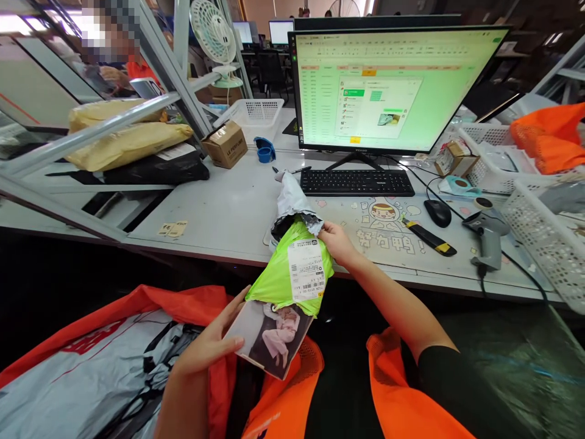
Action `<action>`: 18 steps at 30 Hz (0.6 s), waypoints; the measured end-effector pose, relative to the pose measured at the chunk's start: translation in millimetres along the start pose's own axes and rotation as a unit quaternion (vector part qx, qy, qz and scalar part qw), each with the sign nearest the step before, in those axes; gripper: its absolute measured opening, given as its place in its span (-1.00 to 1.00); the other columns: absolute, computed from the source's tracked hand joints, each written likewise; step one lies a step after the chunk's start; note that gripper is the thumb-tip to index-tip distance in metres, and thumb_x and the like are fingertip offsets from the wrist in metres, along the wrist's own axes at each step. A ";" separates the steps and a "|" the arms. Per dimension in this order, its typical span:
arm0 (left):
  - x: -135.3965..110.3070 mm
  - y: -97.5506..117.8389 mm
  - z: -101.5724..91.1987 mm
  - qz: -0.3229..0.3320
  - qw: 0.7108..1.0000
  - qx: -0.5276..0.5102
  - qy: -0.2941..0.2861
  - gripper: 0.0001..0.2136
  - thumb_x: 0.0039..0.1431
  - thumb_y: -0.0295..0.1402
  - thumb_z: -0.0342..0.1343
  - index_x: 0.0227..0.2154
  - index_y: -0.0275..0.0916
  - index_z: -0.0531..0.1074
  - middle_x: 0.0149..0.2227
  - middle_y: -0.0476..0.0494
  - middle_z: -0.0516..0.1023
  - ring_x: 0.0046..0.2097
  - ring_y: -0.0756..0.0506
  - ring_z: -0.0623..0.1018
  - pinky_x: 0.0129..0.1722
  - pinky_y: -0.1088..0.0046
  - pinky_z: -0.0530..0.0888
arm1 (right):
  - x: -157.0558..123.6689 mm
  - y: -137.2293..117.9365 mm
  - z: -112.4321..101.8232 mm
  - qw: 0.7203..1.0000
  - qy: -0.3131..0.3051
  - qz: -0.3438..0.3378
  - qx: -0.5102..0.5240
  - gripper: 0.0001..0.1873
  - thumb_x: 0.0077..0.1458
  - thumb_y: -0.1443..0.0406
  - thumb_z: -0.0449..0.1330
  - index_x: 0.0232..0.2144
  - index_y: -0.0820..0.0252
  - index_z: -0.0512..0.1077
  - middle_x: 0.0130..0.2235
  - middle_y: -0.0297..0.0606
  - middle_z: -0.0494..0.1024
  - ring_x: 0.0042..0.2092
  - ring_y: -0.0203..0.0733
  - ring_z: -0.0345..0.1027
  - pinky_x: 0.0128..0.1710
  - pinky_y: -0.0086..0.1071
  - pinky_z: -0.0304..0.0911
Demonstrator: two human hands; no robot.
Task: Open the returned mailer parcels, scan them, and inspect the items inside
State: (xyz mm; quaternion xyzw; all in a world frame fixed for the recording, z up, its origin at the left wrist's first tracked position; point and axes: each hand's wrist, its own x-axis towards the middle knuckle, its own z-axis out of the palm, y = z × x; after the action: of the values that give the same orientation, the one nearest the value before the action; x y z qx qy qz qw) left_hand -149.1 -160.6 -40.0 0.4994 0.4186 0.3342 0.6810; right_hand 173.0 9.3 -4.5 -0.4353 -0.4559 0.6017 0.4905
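A flat box with a picture of a figure in pink on its face sticks out of a bright green plastic mailer bag at the desk's front edge. A white printed label is on the green bag. My left hand grips the box by its left side, thumb on the printed face. Above, a torn silver-grey mailer bag surrounds the green bag's upper end. My right hand pinches the silver-grey bag's edge beside the green bag. Its fingertips are partly hidden.
On the desk are a keyboard, mouse, utility knife, barcode scanner and monitor. A small cardboard box and wrapped parcels lie left. White baskets stand right; a red-edged sack sits lower left.
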 end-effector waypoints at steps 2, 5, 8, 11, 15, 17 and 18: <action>-3.8 2.9 -3.4 -0.005 1.000 0.005 -0.010 0.00 0.08 0.00 0.36 0.47 -0.01 -0.09 0.42 -0.35 0.19 0.36 -0.42 0.31 0.26 0.07 0.36 | -1.1 -1.1 0.9 1.000 0.001 -0.006 -0.001 -0.60 -0.17 0.01 0.40 -0.44 0.18 0.45 -0.44 -0.35 0.51 -0.39 -0.23 0.33 -0.39 -0.39 0.24; -8.2 5.7 -8.5 -0.036 0.999 0.005 -0.023 0.04 0.06 0.01 0.37 0.48 0.02 -0.14 0.42 -0.34 0.18 0.36 -0.42 0.31 0.26 0.06 0.36 | -6.4 -2.0 1.5 1.000 0.012 -0.019 -0.008 -0.63 -0.14 0.03 0.37 -0.46 0.17 0.42 -0.47 -0.40 0.46 -0.43 -0.28 0.26 -0.42 -0.41 0.18; -11.8 4.5 -17.0 -0.051 0.998 -0.010 -0.038 0.05 0.03 0.02 0.38 0.47 0.03 -0.12 0.43 -0.33 0.17 0.36 -0.44 0.30 0.25 0.05 0.38 | -12.2 -0.5 4.5 0.998 0.019 -0.033 -0.039 -0.62 -0.10 0.00 0.34 -0.49 0.16 0.37 -0.51 -0.41 0.40 -0.46 -0.30 0.20 -0.46 -0.42 0.12; -18.5 2.6 -27.0 -0.049 0.998 -0.020 -0.040 -0.01 -0.03 -0.01 0.42 0.43 0.02 0.06 0.42 -0.32 0.19 0.34 -0.46 0.33 0.24 0.01 0.39 | -11.9 -3.2 3.8 0.995 0.028 -0.053 -0.083 -0.60 -0.04 -0.04 0.30 -0.48 0.14 0.36 -0.51 -0.39 0.37 -0.46 -0.28 0.18 -0.47 -0.41 0.08; -47.1 2.4 -28.3 -0.084 0.994 -0.061 0.043 -0.03 -0.21 0.00 0.50 0.33 0.01 0.29 0.32 -0.33 0.37 0.27 -0.53 0.43 0.17 -0.10 0.43 | -8.2 -27.6 -18.7 0.979 0.150 -0.115 -0.081 -0.60 0.02 -0.07 0.25 -0.41 0.11 0.33 -0.45 -0.34 0.43 -0.42 -0.24 0.25 -0.42 -0.37 0.19; -65.9 0.7 -21.3 -0.089 0.983 -0.094 0.131 -0.10 -0.27 0.04 0.49 0.24 0.01 0.42 0.22 -0.29 0.50 0.19 -0.56 0.50 0.08 -0.11 0.51 | -13.8 -46.1 -34.5 0.982 0.144 -0.092 -0.083 -0.59 0.02 -0.07 0.27 -0.40 0.09 0.31 -0.44 -0.33 0.43 -0.42 -0.21 0.28 -0.42 -0.35 0.23; -73.2 -0.7 -16.9 -0.072 0.974 -0.109 0.186 -0.14 -0.26 0.08 0.46 0.20 0.00 0.46 0.14 -0.28 0.56 0.15 -0.57 0.53 0.03 -0.12 0.55 | -19.5 -55.2 -41.6 0.987 0.111 -0.066 -0.099 -0.58 0.01 -0.08 0.29 -0.39 0.09 0.32 -0.45 -0.32 0.43 -0.43 -0.20 0.29 -0.43 -0.35 0.23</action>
State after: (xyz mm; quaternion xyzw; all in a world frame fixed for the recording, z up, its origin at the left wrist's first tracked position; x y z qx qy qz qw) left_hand -195.6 -218.0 -25.9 0.3193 0.5342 0.4149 0.6637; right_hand 226.7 0.9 42.3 -0.5148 -0.4838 0.4674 0.5314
